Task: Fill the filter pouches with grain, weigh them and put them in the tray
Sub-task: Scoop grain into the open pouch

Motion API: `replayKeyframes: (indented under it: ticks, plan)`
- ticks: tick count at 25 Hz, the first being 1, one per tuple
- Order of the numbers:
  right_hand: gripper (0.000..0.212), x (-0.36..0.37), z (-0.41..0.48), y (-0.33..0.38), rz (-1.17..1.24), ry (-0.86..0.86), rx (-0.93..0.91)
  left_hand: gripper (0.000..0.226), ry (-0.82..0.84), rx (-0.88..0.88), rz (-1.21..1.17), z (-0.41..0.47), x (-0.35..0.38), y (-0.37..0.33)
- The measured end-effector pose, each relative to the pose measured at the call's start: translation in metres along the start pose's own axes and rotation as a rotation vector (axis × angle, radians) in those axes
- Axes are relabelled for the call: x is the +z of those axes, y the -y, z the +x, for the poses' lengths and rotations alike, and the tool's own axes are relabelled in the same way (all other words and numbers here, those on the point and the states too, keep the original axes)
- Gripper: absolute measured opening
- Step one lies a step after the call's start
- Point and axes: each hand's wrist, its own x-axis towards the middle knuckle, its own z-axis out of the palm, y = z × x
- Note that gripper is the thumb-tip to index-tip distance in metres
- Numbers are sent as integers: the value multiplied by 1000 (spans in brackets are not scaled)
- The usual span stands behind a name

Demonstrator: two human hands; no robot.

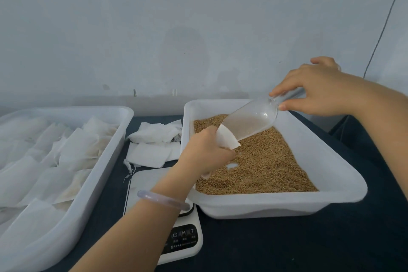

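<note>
Fingers [224, 155] of left hand [204, 152] curled round filter pouch [227, 139], gripping it low, mouth up and open. Pale bracelet [163, 200] on that wrist. Forearm crosses over white scale [141, 183], which sits near the table's [287, 247] front edge, middle, between the two trays; button panel faces the near side. Platform mostly hidden by the arm, nothing seen on it.

Left tray [103, 161] along table's left edge, white, holds many filled pouches [55, 161] lying flat and overlapping. Grain tray [344, 185] on the right half of the table, touching or just beside the scale, cannot tell which. Grain [269, 161] covers its floor, with one small bare spot just beside the left hand. Held pouch hangs over this tray's left side.

Clear scoop [251, 118] tilted, lip down inside pouch mouth; contents too pale to tell. Right hand [324, 88] above the tray's far right corner, fingertips [284, 90] and thumb pinching the scoop handle.

Loose empty pouches [152, 146] piled between the trays behind the scale. Grey wall [198, 28] at table's far edge, thin cable [384, 24] at right.
</note>
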Motion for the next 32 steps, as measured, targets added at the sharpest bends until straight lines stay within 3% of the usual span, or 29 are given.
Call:
replayKeyframes:
  ticks: [5, 10, 12, 14, 18, 20, 25, 30, 32]
  plan:
    - [25, 15, 0, -13, 67, -19, 18, 48, 16, -28, -18, 10, 5, 4]
    - [28, 32, -4, -28, 141, 105, 153, 109, 31, -34, -12, 7, 8, 4]
    - [33, 49, -14, -35, 126, 204, 236, 118, 35, -25, 11, 3, 8, 2]
    - [34, 62, -24, -40, 101, 236, 280, 105, 39, 4, -6, 0, 7, 2]
    - [34, 74, -28, -45, 74, 206, 299, 37, 18, 108, -117, -1, 4, 3]
    - [35, 77, -26, -43, 84, 215, 288, 17, -12, 117, -149, 0, 4, 4]
    - [32, 76, -26, -38, 122, 266, 253, 28, -80, 93, -471, -1, -6, 5]
    - [33, 97, -21, -3, 174, 359, 201, 29, -152, 58, -428, -2, -4, 1]
    - [29, 110, -14, 12, 191, 337, 176, 27, -90, 44, -330, -4, -4, -1]
